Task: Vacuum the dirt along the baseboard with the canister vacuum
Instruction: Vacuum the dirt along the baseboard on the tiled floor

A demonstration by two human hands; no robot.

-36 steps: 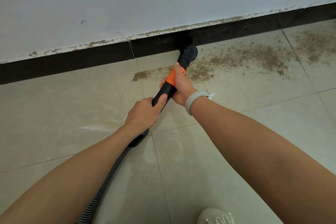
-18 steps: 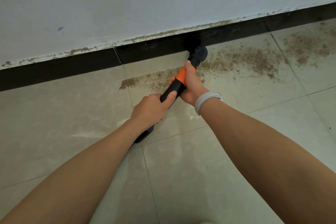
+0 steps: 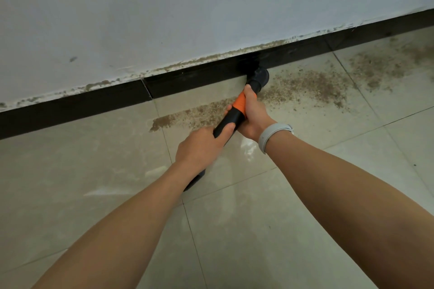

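Head view: both hands grip the black-and-orange plastic vacuum wand [image 3: 231, 117].
Left hand [image 3: 199, 148] wraps the rear; right hand [image 3: 254, 116] the orange band; round black brush nozzle [image 3: 258, 75] touches the black baseboard [image 3: 187, 78] beside brown dirt [image 3: 310, 87].

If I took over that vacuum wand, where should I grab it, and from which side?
Grip the vacuum wand on its straight black-and-orange tube, coming from the room side behind it, as both hands do now: left hand low on the black part, right hand wrapping the orange band. The tube slants down toward the baseboard, so the brush head must stay free against it.
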